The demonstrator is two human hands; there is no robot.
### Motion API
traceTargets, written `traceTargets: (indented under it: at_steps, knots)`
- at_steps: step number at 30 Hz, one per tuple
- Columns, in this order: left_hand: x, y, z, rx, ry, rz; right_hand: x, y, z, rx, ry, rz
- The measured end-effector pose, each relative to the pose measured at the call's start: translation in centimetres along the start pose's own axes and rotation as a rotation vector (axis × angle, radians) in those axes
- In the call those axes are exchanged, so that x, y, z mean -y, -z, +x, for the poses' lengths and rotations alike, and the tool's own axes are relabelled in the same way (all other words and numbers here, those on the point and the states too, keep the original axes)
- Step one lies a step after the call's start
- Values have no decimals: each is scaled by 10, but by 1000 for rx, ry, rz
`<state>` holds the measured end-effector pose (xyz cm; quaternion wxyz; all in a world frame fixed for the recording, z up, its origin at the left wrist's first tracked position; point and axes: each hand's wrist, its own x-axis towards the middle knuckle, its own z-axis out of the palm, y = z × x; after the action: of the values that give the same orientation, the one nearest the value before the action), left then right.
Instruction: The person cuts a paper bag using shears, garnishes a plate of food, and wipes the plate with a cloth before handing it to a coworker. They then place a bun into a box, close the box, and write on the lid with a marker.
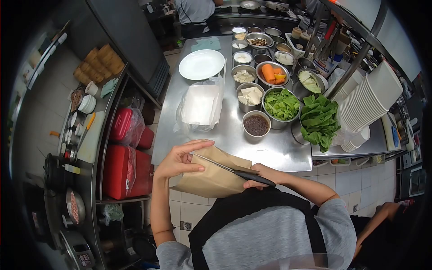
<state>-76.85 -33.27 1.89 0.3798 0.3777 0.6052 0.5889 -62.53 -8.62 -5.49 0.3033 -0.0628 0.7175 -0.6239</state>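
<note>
A brown paper bag is in front of my body, just off the table's near edge. My left hand grips its left end, thumb on the near side and fingers behind. My right hand holds scissors by the black handle. Their metal blades lie along the bag's upper edge and point toward my left hand. Part of the right hand's fingers is hidden behind the handle and bag. Closest beyond the hands on the steel table are a cup of dark sauce and a white tray in clear plastic.
A white plate sits farther back. Metal bowls hold chopped greens, carrots and tofu. Leafy greens and stacked paper cups stand right. Left are red containers on a shelf. Other people are nearby.
</note>
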Motion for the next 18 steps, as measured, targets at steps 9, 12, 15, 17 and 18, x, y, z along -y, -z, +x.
traceTargets:
  at_steps: [9, 12, 15, 17, 18]
  knots:
    - [5, 0, 0, -34, 1, -76, 15, -3, -8, -57, -18, 60]
    - [-2, -3, 1, -28, 41, -61, 12, -2, -6, 1, 24, 72]
    - [-2, -3, 2, -15, 55, -31, 6, -2, -3, -5, 36, 86]
    - [-2, -2, 3, -10, 59, -18, 1, -3, -1, -25, -17, 73]
    - [-4, -2, 3, -9, 66, -18, -1, -3, 0, -36, -44, 67]
